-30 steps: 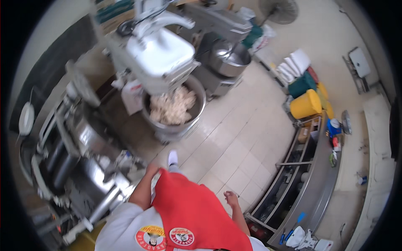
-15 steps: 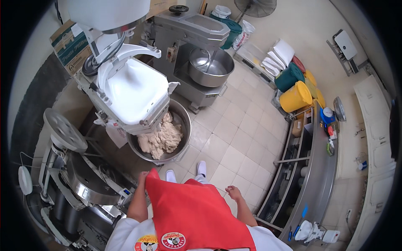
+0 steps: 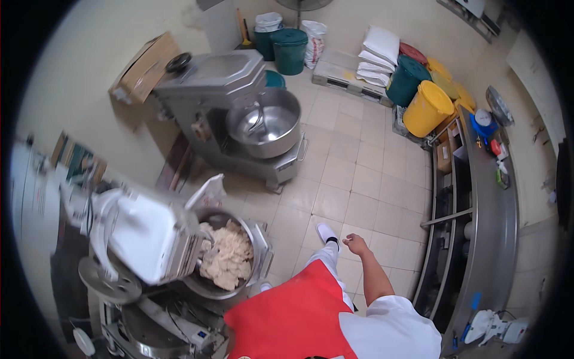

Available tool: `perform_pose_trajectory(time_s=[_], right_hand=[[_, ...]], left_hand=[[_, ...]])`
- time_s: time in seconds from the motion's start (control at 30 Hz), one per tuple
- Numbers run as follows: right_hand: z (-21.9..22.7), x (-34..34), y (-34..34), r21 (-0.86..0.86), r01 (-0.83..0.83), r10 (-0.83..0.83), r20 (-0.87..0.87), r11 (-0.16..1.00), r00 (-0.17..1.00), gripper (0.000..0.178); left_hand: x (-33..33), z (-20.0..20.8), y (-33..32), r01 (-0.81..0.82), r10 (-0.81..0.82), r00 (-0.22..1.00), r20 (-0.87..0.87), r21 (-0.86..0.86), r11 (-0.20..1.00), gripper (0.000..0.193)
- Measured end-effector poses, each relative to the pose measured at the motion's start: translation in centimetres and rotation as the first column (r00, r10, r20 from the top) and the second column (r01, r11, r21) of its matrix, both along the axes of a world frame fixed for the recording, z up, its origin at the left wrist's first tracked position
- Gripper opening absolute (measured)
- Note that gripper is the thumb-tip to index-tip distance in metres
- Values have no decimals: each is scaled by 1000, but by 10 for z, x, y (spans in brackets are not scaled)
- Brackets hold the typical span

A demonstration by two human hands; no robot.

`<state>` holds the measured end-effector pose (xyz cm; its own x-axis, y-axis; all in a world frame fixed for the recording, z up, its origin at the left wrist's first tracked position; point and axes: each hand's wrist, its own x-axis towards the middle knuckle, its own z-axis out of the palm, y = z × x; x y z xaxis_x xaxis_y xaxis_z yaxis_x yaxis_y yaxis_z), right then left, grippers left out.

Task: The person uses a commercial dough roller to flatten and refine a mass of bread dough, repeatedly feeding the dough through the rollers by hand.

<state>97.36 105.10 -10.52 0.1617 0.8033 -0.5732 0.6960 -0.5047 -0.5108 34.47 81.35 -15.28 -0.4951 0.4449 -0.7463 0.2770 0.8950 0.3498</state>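
Across the middle of the frame runs the pale tiled floor (image 3: 353,173) I am standing on, and down the right side curves a long steel counter (image 3: 490,233) with small tools lying on it. In the upper centre stands a grey mixer (image 3: 215,96) with its empty steel bowl (image 3: 266,122); at lower left is a second mixer with a white head (image 3: 146,233), and just right of that head its bowl (image 3: 239,257) holds a lump of pale dough (image 3: 227,260). My red apron (image 3: 293,320) fills the bottom centre. A yellow bin (image 3: 427,107) and a green bin (image 3: 408,76) stand at upper right beside stacked white sacks (image 3: 378,51). My right hand (image 3: 357,244) hangs loosely curled and holds nothing, right of centre, apart from the dough bowl and near my white shoe (image 3: 326,232). My left hand is out of view, so I cannot tell its state.
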Motion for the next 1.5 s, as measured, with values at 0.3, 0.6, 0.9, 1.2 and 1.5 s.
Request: perform_pose_trajectory(time_s=[0.3, 0.6, 0.9, 1.2, 1.5], right_hand=[[-56, 130, 131, -124, 59, -84, -208, 990, 975, 54], [-176, 263, 72, -219, -36, 19, -78, 975, 997, 34], [-97, 256, 146, -514, -3, -171, -293, 858, 941, 28], [-48, 102, 201, -334, -311, 237, -245, 890, 940, 38], [-79, -107, 53, -71, -648, 632, -162, 758, 758, 42]], left_hand=[[158, 100, 235, 167, -166, 986, -32, 33, 985, 29], [251, 140, 267, 255, -255, 963, -93, -3, 967, 27], [302, 127, 49, -43, 14, 991, -134, -211, 976, 26], [342, 69, -135, -384, 388, 921, -43, -280, 880, 25], [147, -100, -250, -481, 521, 845, -119, 257, 838, 18]])
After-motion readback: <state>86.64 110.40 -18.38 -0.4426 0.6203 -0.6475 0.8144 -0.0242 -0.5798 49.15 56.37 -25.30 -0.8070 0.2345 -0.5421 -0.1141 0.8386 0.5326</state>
